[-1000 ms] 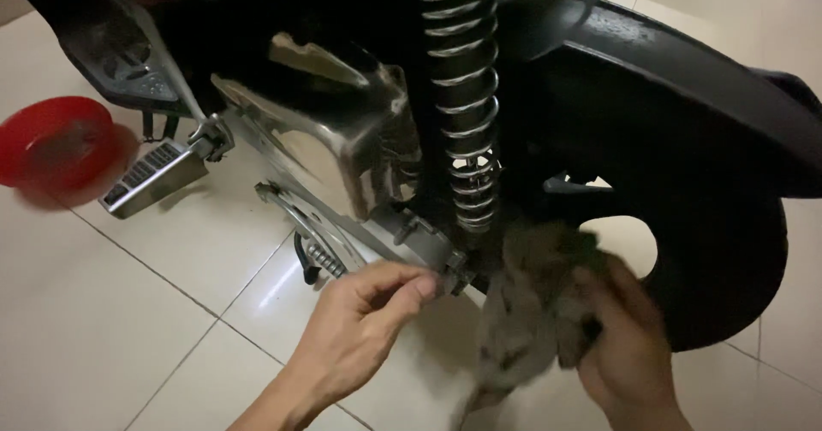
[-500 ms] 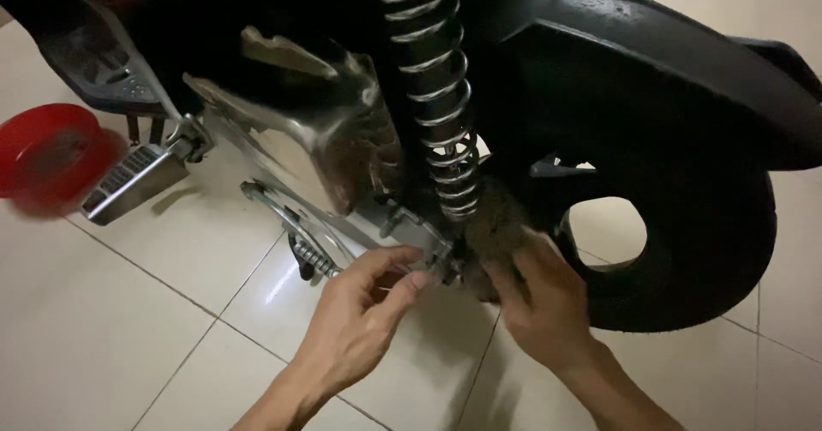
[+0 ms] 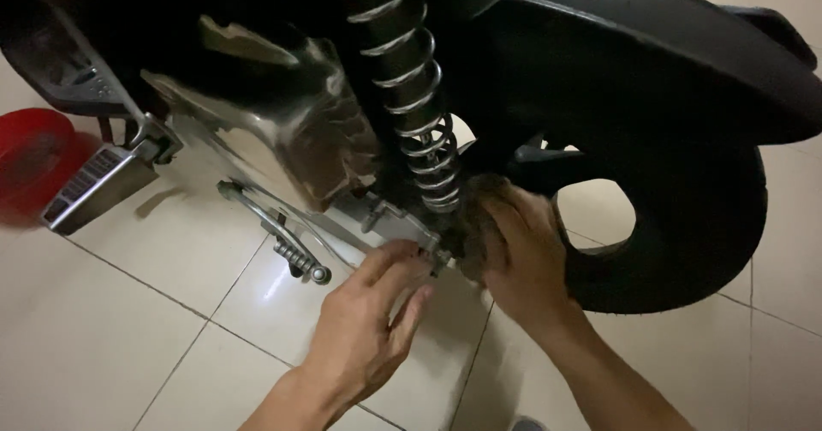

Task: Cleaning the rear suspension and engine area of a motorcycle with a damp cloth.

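A motorbike's rear end fills the view. My left hand [image 3: 370, 321] rests its fingertips on the metal swingarm end [image 3: 402, 225] just below the chrome shock spring [image 3: 419, 114]. My right hand [image 3: 522, 255] presses a dirty rag [image 3: 476, 225] against the hub area beside the black rear tyre [image 3: 685, 234]. The rag is mostly hidden under my fingers.
A metal footpeg [image 3: 90, 183] sticks out at left, with a red plastic bowl [image 3: 30, 153] behind it on the pale tiled floor [image 3: 128, 345]. A thin chrome lever [image 3: 274, 230] hangs under the engine case. The black mudguard [image 3: 651, 46] arches over the wheel.
My right hand has moved up and left with the rag, from hanging low by the tyre to pressed against the hub. The left hand stays at the swingarm end.
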